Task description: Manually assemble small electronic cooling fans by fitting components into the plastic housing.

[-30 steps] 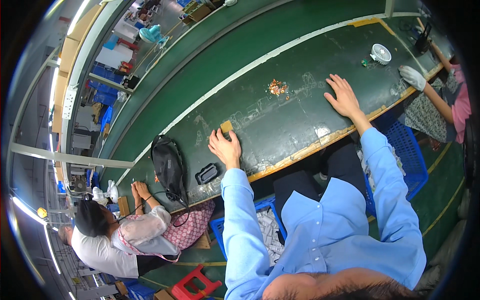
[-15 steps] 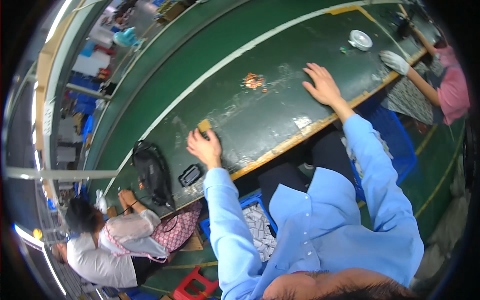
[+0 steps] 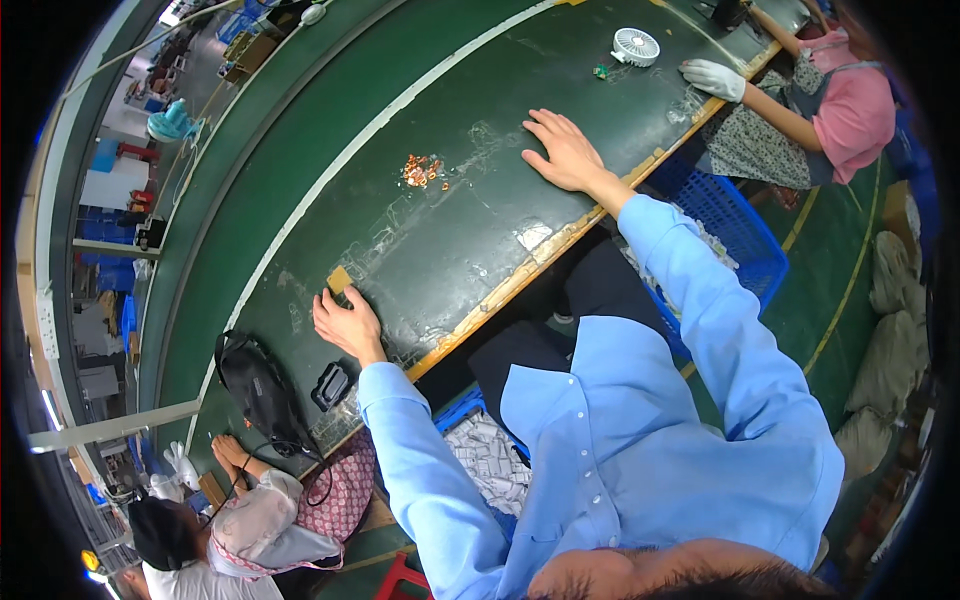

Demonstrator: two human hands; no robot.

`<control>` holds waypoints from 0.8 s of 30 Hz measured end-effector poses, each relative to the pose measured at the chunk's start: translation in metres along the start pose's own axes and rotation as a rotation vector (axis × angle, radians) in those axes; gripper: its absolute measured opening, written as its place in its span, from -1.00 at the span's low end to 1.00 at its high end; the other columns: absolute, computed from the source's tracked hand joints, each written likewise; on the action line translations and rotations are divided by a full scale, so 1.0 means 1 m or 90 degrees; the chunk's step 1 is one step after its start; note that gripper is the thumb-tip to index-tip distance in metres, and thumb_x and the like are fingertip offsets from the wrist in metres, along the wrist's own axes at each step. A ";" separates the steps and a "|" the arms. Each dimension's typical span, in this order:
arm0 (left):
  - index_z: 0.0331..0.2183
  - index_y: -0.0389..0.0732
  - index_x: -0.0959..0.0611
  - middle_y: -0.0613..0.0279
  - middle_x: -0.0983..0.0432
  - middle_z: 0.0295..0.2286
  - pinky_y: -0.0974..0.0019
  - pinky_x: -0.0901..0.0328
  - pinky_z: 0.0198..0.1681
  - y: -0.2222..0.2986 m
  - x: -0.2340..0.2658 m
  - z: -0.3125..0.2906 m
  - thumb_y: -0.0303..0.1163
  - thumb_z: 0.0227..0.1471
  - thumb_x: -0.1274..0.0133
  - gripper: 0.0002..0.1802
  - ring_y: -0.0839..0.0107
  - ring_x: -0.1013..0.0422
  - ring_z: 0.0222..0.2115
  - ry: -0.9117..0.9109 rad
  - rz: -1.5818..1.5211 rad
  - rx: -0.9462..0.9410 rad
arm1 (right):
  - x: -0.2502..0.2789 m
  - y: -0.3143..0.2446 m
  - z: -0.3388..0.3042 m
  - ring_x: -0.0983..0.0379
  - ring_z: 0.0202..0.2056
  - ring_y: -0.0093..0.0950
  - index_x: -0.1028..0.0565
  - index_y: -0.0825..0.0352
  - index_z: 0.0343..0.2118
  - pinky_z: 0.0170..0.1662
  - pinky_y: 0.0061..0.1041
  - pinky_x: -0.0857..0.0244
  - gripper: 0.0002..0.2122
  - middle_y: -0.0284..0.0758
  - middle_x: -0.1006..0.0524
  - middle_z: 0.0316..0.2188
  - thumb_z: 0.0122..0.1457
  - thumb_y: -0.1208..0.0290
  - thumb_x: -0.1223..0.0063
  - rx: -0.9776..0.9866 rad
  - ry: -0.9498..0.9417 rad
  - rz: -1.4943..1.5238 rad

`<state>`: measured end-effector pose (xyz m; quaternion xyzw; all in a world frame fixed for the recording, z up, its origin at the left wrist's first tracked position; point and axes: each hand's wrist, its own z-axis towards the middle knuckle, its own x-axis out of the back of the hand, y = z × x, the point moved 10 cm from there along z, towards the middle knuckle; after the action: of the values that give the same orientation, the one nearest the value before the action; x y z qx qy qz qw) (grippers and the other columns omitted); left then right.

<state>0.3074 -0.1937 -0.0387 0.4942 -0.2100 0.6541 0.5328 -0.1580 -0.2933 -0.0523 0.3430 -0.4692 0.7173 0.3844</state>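
My left hand [image 3: 347, 325] rests on the green worktable [image 3: 440, 260], fingers spread, beside a small tan square piece [image 3: 340, 279] just past its fingertips. Whether the fingers touch that piece I cannot tell. Farther right, my right hand [image 3: 567, 152] lies open on the tabletop and holds nothing. Beyond and between both hands sits a loose pile of small copper-coloured parts [image 3: 423, 171], too small to make out singly.
Left of me are a black bag [image 3: 262, 390] and a black plastic tray [image 3: 330, 386]. A white fan [image 3: 635, 47] stands far right, near a co-worker's gloved hand [image 3: 713, 79]. Blue crates [image 3: 735, 215] with white pieces sit under the table edge. Another person sits at left.
The whole view has shifted, so the table and the things on it appear farther left. Both my hands keep about the same places on the tabletop, still open.
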 end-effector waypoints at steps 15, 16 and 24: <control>0.03 -0.23 -0.55 0.00 -0.36 0.10 0.05 0.02 0.28 0.000 -0.003 0.002 -0.09 0.12 -0.01 -0.47 0.08 -0.22 0.15 0.009 0.010 -0.016 | -0.002 0.003 0.001 -0.01 0.34 -0.19 -0.32 0.33 0.20 0.40 -0.22 0.18 -0.45 -0.14 -0.21 0.29 0.25 0.06 0.07 0.009 0.011 -0.034; 0.03 -0.23 -0.55 0.00 -0.36 0.10 0.05 0.02 0.29 0.000 -0.003 0.002 -0.09 0.12 -0.01 -0.47 0.08 -0.22 0.15 0.008 0.011 -0.015 | -0.004 0.005 0.001 0.00 0.35 -0.19 -0.30 0.32 0.21 0.40 -0.22 0.18 -0.45 -0.15 -0.20 0.30 0.27 0.06 0.08 0.005 0.000 -0.048; 0.03 -0.24 -0.56 0.01 -0.36 0.10 0.05 0.02 0.29 0.000 -0.002 0.001 -0.09 0.12 -0.01 -0.46 0.08 -0.20 0.16 0.006 0.001 -0.020 | -0.004 0.005 -0.001 -0.03 0.33 -0.19 -0.33 0.34 0.19 0.39 -0.21 0.15 -0.45 -0.13 -0.22 0.28 0.26 0.06 0.08 0.021 0.023 -0.040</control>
<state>0.3074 -0.1958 -0.0403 0.4824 -0.2180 0.6534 0.5412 -0.1604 -0.2949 -0.0575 0.3507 -0.4392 0.7187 0.4094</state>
